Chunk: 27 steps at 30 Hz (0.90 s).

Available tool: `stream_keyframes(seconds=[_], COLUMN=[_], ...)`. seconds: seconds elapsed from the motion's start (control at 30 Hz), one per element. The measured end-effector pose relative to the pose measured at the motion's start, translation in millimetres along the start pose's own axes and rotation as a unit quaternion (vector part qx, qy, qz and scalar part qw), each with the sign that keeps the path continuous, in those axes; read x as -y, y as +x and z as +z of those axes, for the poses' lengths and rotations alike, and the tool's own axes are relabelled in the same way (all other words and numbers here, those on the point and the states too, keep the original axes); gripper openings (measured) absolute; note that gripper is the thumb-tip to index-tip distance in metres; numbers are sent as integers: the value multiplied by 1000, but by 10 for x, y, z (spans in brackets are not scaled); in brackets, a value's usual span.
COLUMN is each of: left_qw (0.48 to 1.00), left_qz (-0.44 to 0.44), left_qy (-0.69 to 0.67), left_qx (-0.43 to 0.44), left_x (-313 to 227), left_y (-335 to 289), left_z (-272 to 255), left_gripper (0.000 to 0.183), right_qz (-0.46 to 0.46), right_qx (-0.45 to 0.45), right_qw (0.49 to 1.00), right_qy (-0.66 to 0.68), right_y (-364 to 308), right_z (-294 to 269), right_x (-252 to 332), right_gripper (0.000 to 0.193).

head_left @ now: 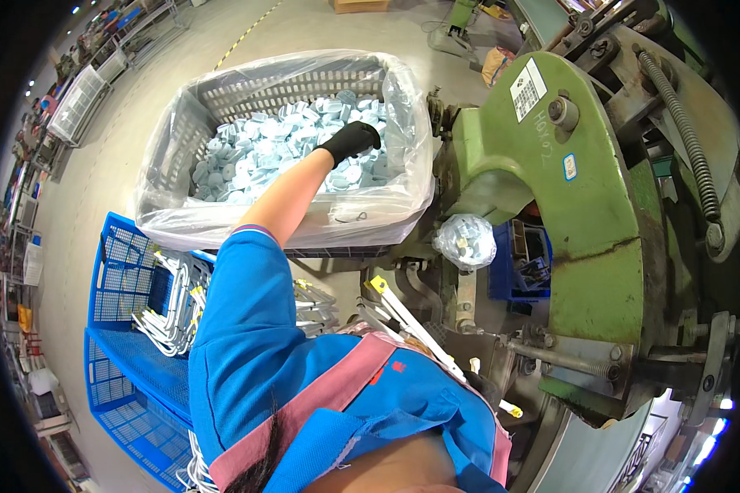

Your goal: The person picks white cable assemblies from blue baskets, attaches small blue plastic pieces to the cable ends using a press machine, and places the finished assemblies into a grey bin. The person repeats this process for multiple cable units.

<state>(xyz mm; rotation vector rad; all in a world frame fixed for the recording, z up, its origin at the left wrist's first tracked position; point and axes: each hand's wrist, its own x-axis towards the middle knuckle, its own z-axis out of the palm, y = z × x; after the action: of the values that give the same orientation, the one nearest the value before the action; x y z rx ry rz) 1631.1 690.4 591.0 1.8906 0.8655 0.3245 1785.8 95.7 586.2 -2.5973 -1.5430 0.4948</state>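
My left hand (352,144), in a black glove, reaches into a large crate (288,85) lined with clear plastic. Its fingers are curled just over a heap of small pale-blue plastic pieces (259,148); whatever they hold, if anything, is hidden. My right arm is out of sight behind my chest. A dark patch (487,388) by the machine may be my right glove, but its fingers do not show. White tubes (415,324) with yellow ends slant past my chest beside that patch.
A green press-like machine (584,214) with springs stands close on the right. A plastic-wrapped bowl (465,240) of pieces sits by it, near a blue bin (524,283). Blue baskets (123,279) with bent white tubes (173,316) stand on the left.
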Motion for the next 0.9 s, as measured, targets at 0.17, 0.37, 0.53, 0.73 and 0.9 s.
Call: stream_keyframes(seconds=[0.17,0.37,0.53,0.73,0.9], left_qw=[985,940,919,880,895], left_qz=[1,61,45,-6,37], left_qy=[173,327,392,475,427], left_qx=[28,-77,9,3,-126], left_x=[28,94,71,113,-216], left_y=[43,-60,-43,-49,-314], left_z=[2,84,228,249,-87], left_gripper=[25,22,23,18,18], right_qz=[-5,12,10,-1,-37], right_qx=[-32,-48,-64,-57,-77], right_qw=[999,999,996,997,992], right_qy=[-11,0,56,51,91], right_y=[-29,-128,-157,-91,-3], right_z=[-26,-6,-73,-123,-189], right_x=[18,16,29,55,18], right_gripper=[23,24,25,25,26])
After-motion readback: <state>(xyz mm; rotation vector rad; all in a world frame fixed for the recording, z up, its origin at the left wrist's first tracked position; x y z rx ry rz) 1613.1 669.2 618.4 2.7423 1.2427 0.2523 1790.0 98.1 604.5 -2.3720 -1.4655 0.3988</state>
